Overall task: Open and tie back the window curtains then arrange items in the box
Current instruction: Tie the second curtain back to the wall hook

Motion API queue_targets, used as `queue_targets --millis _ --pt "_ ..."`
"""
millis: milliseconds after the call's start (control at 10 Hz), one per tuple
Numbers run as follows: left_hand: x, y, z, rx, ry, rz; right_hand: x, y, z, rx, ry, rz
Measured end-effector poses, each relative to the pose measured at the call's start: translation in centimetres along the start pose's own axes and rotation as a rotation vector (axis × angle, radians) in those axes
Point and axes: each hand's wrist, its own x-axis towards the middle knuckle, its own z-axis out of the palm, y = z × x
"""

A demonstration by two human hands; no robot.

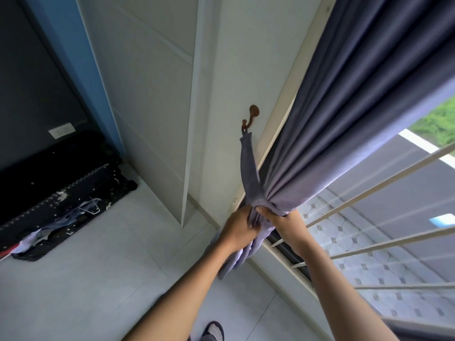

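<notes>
The grey curtain (pixel 344 107) was gathered into a tight bunch at the left edge of the window, just beside the cream window frame (pixel 283 104). A tieback strap (pixel 248 168) of the same cloth hung from the brown wall hook (pixel 251 118) and wrapped around the bunch. The left hand (pixel 240 228) was closed on the cloth below the strap, and the right hand (pixel 283 221) was closed around the gathered part, both hands touching each other. The loose curtain end (pixel 236 257) fell under the left wrist. To the right, the window bars (pixel 369 249) stood uncovered. To the left, the pale tiled floor (pixel 98 267) was free up to the black mat (pixel 61 193) by the dark wall.
</notes>
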Motion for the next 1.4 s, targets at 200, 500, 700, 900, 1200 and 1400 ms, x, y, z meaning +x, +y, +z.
queue_targets --millis 200,500,700,900,1200,1400 --pt "1.5 3.3 -6.4 -0.129 0.421 0.119 0.1 0.1 -0.6 0.056 -0.031 0.048" --pt "4.4 10.2 -6.9 0.184 -0.158 0.05 0.7 0.1 -0.5 -0.031 -0.048 0.094" --pt "5.9 12.2 -7.4 0.465 -0.546 -0.071 1.4 -0.4 -0.4 -0.185 -0.087 0.12" --pt "6.3 12.9 -7.7 0.773 -0.555 -0.107 1.4 -1.7 -0.5 -0.185 -0.103 0.121" --pt "3.7 10.5 -4.6 0.635 -0.151 0.034 0.0 0.7 1.9 -0.102 0.284 0.141" --pt "1.3 10.0 -3.1 0.914 0.168 0.104 -2.0 1.5 5.6 -0.259 0.582 0.08"
